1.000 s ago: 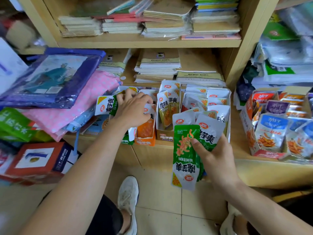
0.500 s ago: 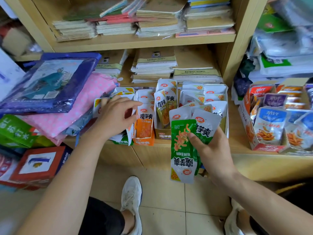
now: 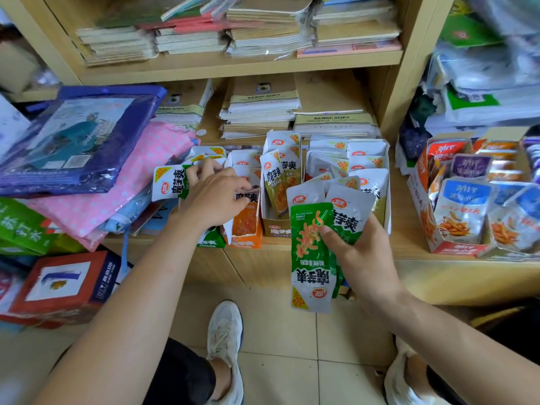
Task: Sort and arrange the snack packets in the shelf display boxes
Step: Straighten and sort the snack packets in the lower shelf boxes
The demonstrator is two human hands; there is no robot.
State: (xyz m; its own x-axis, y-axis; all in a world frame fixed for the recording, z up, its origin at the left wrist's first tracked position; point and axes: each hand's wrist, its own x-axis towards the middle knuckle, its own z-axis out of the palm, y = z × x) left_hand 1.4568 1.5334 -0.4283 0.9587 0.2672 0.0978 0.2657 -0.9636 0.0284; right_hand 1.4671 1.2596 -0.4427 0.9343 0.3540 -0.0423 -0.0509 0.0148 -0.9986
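My right hand (image 3: 361, 252) is shut on a fanned bunch of green and white snack packets (image 3: 311, 247), held upside down in front of the shelf edge. My left hand (image 3: 214, 197) rests over the green display box (image 3: 210, 241) at the left, its fingers gripping a green and white packet (image 3: 169, 182) that sticks out leftward. To its right stand an orange display box (image 3: 244, 229) and a brown display box (image 3: 276, 226), each with upright packets. Behind my right hand a white display box (image 3: 382, 176) holds several white packets.
A red display box (image 3: 455, 247) of blue, purple and orange packets sits on the shelf at right. Pink and purple bags (image 3: 87, 159) pile up at left, above a red carton (image 3: 64, 285). Stacked notebooks (image 3: 260, 112) fill the shelf behind. My shoes (image 3: 225, 340) stand on the tiled floor.
My left hand shifted left, then back onto the green box, still on the packet at its left. The right hand with its bunch barely moved.
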